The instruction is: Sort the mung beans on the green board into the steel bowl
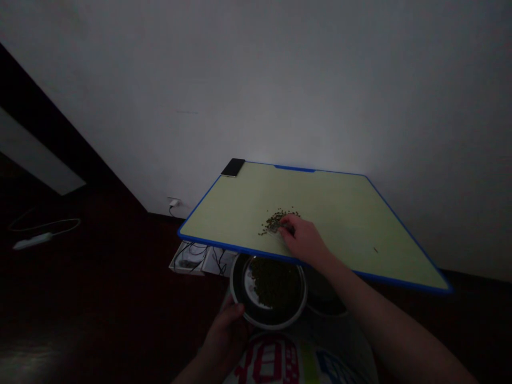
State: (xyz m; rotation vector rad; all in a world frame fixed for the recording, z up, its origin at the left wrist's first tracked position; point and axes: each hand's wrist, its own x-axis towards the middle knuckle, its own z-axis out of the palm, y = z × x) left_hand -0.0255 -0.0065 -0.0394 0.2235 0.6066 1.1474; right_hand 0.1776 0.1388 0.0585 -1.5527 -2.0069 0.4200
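My left hand (229, 329) grips the rim of a round metal bowl (235, 285), thumb on the near left edge. The bowl is tilted just below the near edge of a pale yellow-green tabletop (340, 205) with a blue border. Inside it lies a heap of small dark greenish grains or pellets (276, 282). My right hand (302, 234) is over the tabletop, fingers curled together beside a scatter of similar bits (274, 220). A faint, clear-looking patch shows under the fingertips, too dim to identify. Whatever the fingers pinch is hidden.
A dark phone or tablet (233, 167) lies on the table's far left corner. A second round container (326, 298) is partly behind my right forearm. White boxes with cables (190, 258) stand below the table. A plugged-in charger (174, 203) and a power strip (32, 241) are left.
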